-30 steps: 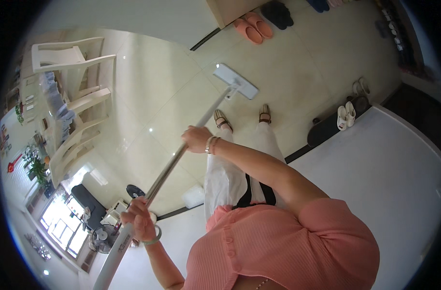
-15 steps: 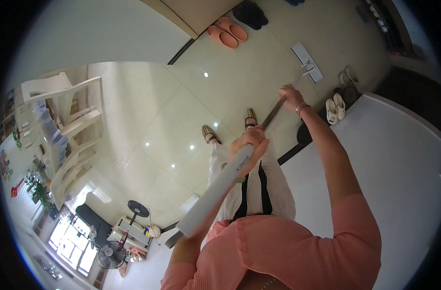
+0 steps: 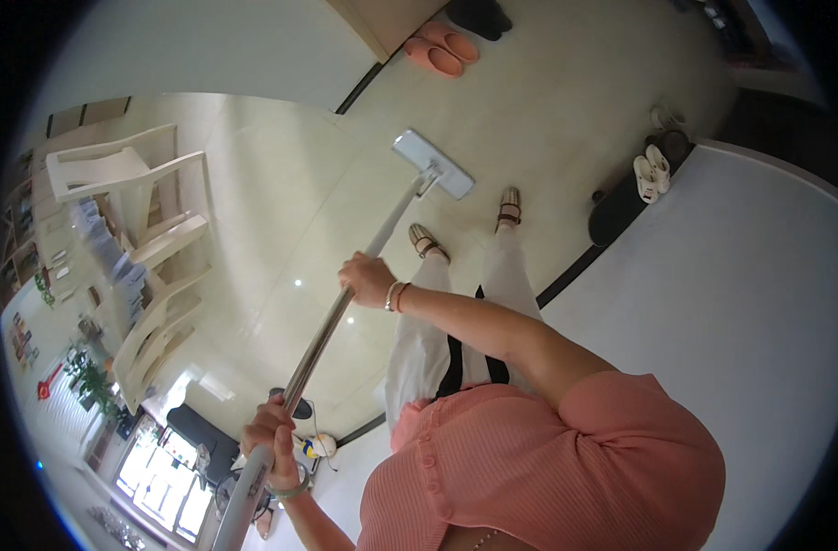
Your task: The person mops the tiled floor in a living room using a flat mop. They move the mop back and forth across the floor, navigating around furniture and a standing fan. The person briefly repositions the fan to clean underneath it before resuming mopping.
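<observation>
We observe a long-handled flat mop with a shiny silver metal pole, held at a slant across the person's front. Its pale grey, rectangular head lies flat on the glossy cream tile floor, ahead of the left foot and apart from it. The right hand is wrapped around the pole partway down, below a pale wristband and an orange cord at the wrist. The left hand, with a pale green bangle, grasps the handle higher up, where the pole meets a thick light-grey tube (this runs out of view at the lower edge).

Surroundings: we note a pair of salmon-pink slip-on slippers near the far wall, and white perforated clogs to the right by a dark, round-ended board; whether they rest on it, we cannot tell. Cream wooden chairs stand at left.
</observation>
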Demonstrator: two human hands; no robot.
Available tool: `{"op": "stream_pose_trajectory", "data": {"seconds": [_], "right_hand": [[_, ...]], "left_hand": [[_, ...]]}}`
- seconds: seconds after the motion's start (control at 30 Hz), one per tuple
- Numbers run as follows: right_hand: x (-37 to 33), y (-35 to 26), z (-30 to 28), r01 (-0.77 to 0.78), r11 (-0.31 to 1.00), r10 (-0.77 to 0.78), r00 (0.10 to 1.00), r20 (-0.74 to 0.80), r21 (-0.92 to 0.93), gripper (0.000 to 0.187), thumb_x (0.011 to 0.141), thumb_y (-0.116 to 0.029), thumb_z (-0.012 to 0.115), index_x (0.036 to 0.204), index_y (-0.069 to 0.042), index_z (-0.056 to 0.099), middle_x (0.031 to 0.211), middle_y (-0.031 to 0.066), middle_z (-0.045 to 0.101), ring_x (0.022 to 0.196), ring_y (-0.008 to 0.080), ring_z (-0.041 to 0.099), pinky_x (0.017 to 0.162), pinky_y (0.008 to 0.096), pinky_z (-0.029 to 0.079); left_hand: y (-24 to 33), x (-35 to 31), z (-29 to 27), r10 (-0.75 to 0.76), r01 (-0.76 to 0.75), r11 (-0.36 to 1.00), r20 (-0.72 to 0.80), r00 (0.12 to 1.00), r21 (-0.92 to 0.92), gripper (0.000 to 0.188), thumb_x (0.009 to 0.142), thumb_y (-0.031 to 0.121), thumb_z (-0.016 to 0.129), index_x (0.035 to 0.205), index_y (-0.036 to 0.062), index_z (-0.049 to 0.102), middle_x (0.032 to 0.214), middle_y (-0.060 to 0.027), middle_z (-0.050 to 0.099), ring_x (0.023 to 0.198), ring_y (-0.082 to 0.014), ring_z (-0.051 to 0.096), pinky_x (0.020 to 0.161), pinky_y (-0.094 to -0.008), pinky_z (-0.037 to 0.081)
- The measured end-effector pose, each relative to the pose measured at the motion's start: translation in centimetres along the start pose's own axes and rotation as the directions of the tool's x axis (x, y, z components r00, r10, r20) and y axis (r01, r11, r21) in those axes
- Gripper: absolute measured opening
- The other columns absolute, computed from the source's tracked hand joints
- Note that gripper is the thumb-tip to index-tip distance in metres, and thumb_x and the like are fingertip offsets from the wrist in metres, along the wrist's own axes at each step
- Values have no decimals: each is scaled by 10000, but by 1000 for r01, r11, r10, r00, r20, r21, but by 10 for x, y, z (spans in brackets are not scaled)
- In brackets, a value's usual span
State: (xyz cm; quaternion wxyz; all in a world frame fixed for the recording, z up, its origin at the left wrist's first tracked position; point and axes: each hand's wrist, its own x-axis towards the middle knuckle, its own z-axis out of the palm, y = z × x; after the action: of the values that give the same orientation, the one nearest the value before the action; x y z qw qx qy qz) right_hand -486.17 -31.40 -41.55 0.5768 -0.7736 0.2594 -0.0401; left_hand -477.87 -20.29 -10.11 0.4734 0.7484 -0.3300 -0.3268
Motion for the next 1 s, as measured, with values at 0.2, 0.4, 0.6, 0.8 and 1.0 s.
{"op": "stream_pose_trajectory", "data": {"seconds": [0.2, 0.4, 0.6, 0.8, 1.0], "right_hand": [[21, -48, 2, 64, 996, -41, 936, 350, -56, 124, 785, -232, 620, 811, -116, 656, 854, 44, 644, 980, 252, 576, 712, 422, 514], [-9, 10, -77, 113, 983, -75, 967, 245, -146, 190, 785, -279, 601, 774, -94, 644, 838, 90, 654, 942, 286, 609, 712, 460, 526], [-53, 141, -233, -16, 961, -21, 991, -131, -275, 149, 757, -206, 608, 673, -86, 581, 760, 120, 591, 799, 332, 568, 724, 433, 476], [-109, 279, -379, -417, 816, 341, 906, -250, -400, 85, 790, -152, 548, 788, -87, 603, 924, 71, 570, 1017, 290, 512, 826, 414, 478], [-171, 297, -358, -412, 851, 294, 888, -354, -327, 70, 748, -156, 601, 745, -87, 608, 873, 62, 572, 966, 285, 521, 774, 406, 486]], "left_hand": [[-1, -11, -26, -5, 0, 999, -127, 992, -40, 377, 824, 237, 721, 702, 121, 384, 577, -11, 411, 654, -160, 474, 926, -466, 408], [-7, 7, 51, 58, -92, 960, -134, 989, -266, 309, 816, 129, 637, 717, 133, 345, 587, -3, 362, 664, -157, 409, 896, -450, 403], [-20, 82, 218, -148, 79, 881, -114, 982, -466, 262, 804, -52, 491, 730, 119, 307, 610, -45, 382, 681, -169, 407, 829, -419, 431], [-74, 138, 396, 109, 3, 775, 139, 984, -632, 301, 862, -101, 527, 742, 91, 329, 634, -48, 444, 665, -144, 457, 903, -448, 440], [-78, 86, 413, 234, -79, 821, 207, 950, -566, 297, 825, -152, 571, 739, 64, 387, 689, -48, 497, 688, -161, 514, 896, -422, 464]]}}
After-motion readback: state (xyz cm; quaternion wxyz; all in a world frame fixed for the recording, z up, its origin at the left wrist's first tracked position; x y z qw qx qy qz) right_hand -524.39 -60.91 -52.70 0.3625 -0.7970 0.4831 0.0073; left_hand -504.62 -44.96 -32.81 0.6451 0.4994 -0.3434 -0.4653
